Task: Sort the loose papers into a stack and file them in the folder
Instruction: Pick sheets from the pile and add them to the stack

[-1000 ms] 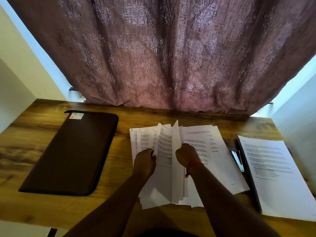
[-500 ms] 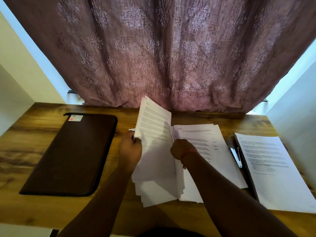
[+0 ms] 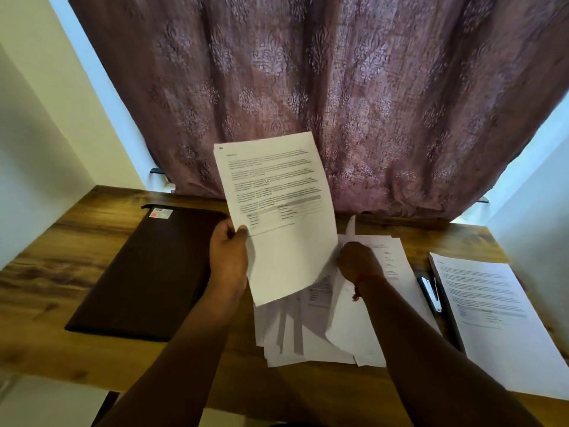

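Observation:
My left hand (image 3: pixel 228 257) pinches the left edge of a printed sheet (image 3: pixel 278 211) and holds it raised and tilted above the desk. Below it a loose pile of white papers (image 3: pixel 311 331) lies fanned out at the desk's middle. My right hand (image 3: pixel 358 261) rests curled on top of that pile, gripping some sheets near the raised sheet's lower right corner. A closed dark brown zip folder (image 3: pixel 151 272) lies flat to the left, apart from both hands.
A second stack of printed pages (image 3: pixel 492 318) lies at the right on the wooden desk (image 3: pixel 46 288). A stapler and a pen (image 3: pixel 429 292) sit between the two piles. A patterned curtain (image 3: pixel 308 87) hangs behind the desk's far edge.
My left hand has lifted a sheet off the pile, raising it higher and turning its printed face toward me. My right hand stayed on the pile.

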Tool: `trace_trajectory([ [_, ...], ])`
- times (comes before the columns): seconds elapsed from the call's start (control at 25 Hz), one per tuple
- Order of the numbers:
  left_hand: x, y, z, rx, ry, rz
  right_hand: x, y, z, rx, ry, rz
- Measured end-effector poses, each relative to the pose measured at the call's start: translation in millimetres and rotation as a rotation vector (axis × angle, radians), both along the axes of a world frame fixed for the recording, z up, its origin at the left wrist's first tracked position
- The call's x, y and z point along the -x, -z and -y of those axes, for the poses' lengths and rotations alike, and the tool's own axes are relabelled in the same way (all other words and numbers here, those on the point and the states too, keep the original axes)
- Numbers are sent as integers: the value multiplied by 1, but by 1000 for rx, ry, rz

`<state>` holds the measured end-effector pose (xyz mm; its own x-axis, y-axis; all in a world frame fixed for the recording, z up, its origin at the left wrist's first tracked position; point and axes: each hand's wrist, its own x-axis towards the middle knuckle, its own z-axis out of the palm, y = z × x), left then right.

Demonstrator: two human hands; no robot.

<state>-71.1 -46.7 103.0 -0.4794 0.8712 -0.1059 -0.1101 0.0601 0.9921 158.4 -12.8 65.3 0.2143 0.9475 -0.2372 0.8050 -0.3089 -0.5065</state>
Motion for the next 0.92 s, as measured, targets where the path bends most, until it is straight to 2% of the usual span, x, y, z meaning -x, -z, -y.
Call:
trace_trajectory([
  [0.16,-15,42,7,235,127,79,-35,-15,9,-269,187,25],
  [0.24,-27,68,21,367,172,-28,-48,-20,11,-381,198,90],
  [0.32,-35,92,36,368,241,-102,-51,-24,16,-484,108,262],
  [0.4,-43,101,47,349,297,-62,-40,-25,23,-504,-51,423],
  [0.52,-54,99,53,398,337,-49,-4,-11,38,-337,-319,534],
  [0.68,-69,94,61,379,479,-118,37,24,49,-90,-458,358],
  [0.92,-79,87,63,414,601,-62,58,39,44,-12,-315,22],
])
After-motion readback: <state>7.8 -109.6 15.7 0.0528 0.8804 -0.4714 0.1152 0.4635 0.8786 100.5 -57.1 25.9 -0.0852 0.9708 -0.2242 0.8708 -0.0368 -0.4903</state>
